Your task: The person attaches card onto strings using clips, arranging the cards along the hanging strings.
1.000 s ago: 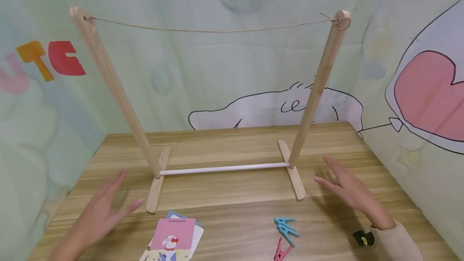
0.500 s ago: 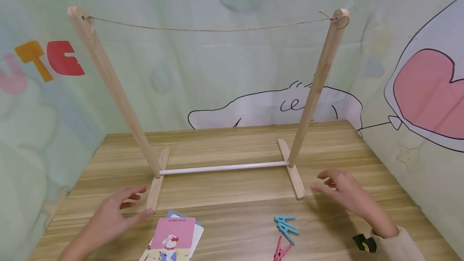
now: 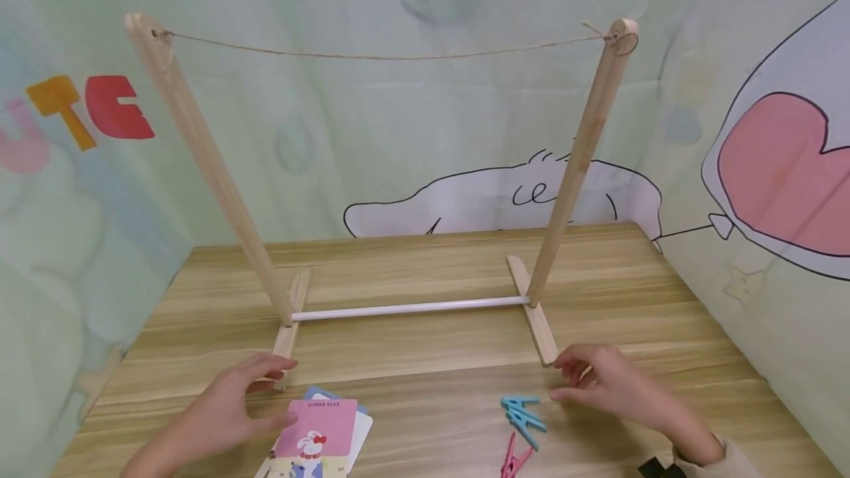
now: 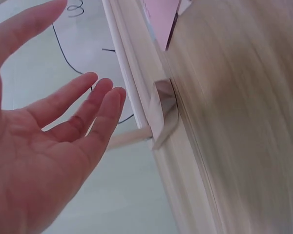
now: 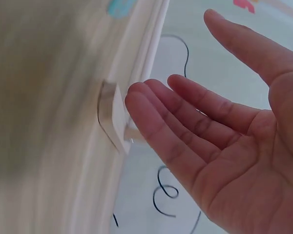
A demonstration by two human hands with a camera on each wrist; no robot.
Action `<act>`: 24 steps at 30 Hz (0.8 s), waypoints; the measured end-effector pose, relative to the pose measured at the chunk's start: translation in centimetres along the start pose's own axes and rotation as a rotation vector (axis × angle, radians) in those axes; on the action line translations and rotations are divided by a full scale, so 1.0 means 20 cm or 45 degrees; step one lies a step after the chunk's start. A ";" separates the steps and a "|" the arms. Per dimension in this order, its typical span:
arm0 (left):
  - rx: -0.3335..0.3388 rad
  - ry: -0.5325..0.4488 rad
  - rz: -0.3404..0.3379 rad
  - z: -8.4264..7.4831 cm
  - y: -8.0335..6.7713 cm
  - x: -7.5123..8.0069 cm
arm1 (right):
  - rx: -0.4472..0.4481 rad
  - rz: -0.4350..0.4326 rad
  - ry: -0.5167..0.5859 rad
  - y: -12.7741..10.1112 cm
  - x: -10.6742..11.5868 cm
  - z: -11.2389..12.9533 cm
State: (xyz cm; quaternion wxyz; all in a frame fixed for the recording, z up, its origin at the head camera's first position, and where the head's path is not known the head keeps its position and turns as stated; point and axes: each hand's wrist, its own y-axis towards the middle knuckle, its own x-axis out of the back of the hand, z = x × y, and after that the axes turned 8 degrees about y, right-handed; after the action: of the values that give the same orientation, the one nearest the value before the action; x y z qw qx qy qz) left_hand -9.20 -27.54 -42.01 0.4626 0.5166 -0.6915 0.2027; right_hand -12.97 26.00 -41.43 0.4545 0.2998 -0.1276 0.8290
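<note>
My left hand (image 3: 222, 408) hovers near the stack of cards, its thumb by the edge of the pink rabbit card (image 3: 325, 423). Nothing is between its fingers, which the left wrist view shows loosely bent. On the right, my right hand (image 3: 614, 386) is beside the front end of the stand's right foot (image 3: 541, 330), with relaxed fingers and an empty palm. Left of that hand lie blue clothespins (image 3: 523, 419) and a pink clothespin (image 3: 514, 457). The left foot (image 3: 285, 341) of the stand is partly hidden behind my left fingers.
A wooden stand with a left post (image 3: 212, 161) and a right post (image 3: 578, 161) rises from the table (image 3: 425, 360). A string (image 3: 385, 58) sags between the post tops, and a white rod (image 3: 412, 308) joins the bases. A printed cloth (image 3: 319, 131) hangs behind.
Both hands have come inward and toward the table front, the left toward the cards, the right toward the clothespins. Their fingers have gone from spread to loosely bent. The stand, cards and clothespins stay put.
</note>
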 end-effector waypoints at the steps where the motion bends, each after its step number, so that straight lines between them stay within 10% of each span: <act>1: -0.018 0.005 0.018 0.00 0.00 0.00 | -0.002 0.015 0.009 0.00 -0.01 0.00; 24: 0.035 0.252 0.086 -0.06 -0.01 -0.11 | 0.099 0.088 -0.029 -0.03 -0.19 -0.01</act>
State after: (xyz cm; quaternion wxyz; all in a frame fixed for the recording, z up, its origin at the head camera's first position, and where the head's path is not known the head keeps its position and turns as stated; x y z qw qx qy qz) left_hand -8.37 -25.45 -43.34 0.5144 0.4767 -0.6566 0.2775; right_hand -10.95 23.83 -43.86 0.4122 0.3221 -0.1108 0.8450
